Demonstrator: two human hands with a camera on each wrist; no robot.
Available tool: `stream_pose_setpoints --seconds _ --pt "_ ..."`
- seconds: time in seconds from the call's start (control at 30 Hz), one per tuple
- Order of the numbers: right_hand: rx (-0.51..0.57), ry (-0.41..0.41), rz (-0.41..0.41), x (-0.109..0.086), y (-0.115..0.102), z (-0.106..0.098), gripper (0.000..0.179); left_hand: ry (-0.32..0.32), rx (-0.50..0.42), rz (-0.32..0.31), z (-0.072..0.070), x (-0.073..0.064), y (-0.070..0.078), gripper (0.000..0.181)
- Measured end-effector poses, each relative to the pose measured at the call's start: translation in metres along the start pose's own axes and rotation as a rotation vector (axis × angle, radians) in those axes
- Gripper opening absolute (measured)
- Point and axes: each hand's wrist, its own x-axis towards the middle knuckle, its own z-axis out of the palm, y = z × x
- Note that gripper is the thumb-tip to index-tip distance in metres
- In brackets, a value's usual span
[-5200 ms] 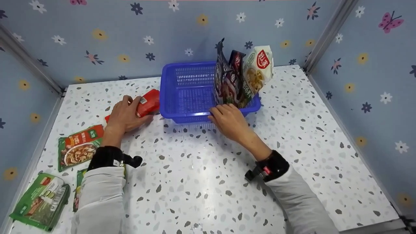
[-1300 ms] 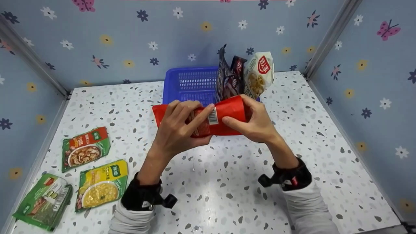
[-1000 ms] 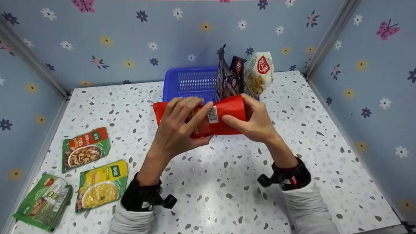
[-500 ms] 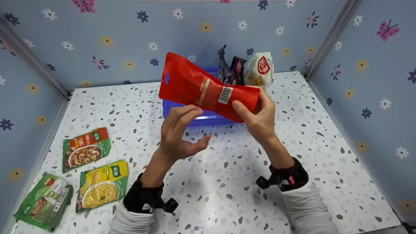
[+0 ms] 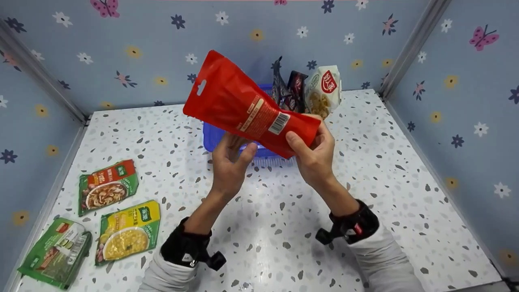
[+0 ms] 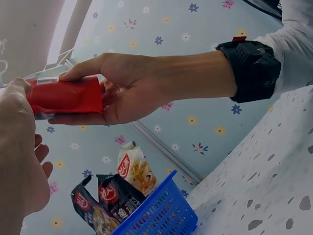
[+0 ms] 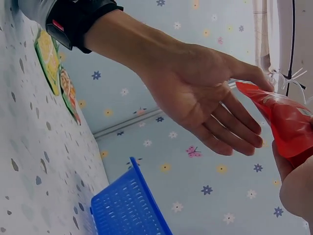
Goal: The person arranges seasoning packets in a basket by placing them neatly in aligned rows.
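My right hand [image 5: 318, 162] grips the bottom end of a red stand-up pouch [image 5: 235, 101], thumb in front over the barcode side and fingers behind. Its back label faces up, and the end with the hang hole points up and left. Below the pouch's lower edge is my left hand [image 5: 231, 170], thumb raised, its fingers partly hidden behind the pouch. The right wrist view shows that left hand [image 7: 195, 93] with extended fingers, thumb tip close to the pouch's edge. Both hands are above a blue plastic basket [image 5: 211, 140], which the pouch largely covers in the head view.
Upright in the basket's right side stand a white pouch [image 5: 324, 91] and dark pouches [image 5: 297, 87]. On the left of the speckled table [image 5: 259, 227] lie a red-green packet [image 5: 108, 186], a yellow-green packet [image 5: 129, 233] and a green packet [image 5: 56, 251]. Flowered walls enclose the table.
The red pouch was picked up from the table left of the basket, then held in both hands. The left hand has let go; the right hand has tilted its hang-hole end up.
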Motion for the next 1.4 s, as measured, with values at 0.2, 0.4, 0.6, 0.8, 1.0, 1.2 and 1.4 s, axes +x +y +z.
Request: stream_pose_setpoints --seconds 0.2,0.4,0.6,0.8,1.0,1.2,1.4 --pt "-0.072 -0.051 -0.015 -0.007 0.007 0.005 0.040 -0.010 -0.163 -0.064 0.005 -0.004 0.007 0.097" --pt "-0.146 -0.073 -0.015 -0.012 0.013 0.007 0.040 0.060 -0.176 -0.124 0.008 -0.006 0.009 0.087" --pt "-0.205 -0.091 -0.008 -0.012 0.018 0.006 0.041 0.110 -0.140 -0.139 0.009 -0.005 0.011 0.060" --pt "-0.238 -0.100 0.018 -0.011 0.020 0.005 0.042 0.122 -0.130 -0.120 0.007 -0.004 0.012 0.057" --pt "-0.248 -0.111 0.026 -0.012 0.021 0.005 0.043 0.117 -0.122 -0.098 0.006 -0.002 0.014 0.057" --pt "-0.242 -0.132 0.043 -0.011 0.022 0.006 0.046 0.123 -0.083 -0.082 0.004 -0.001 0.015 0.056" --pt "-0.188 -0.206 0.047 -0.006 0.023 0.004 0.054 0.149 0.010 0.016 -0.003 0.002 0.015 0.053"
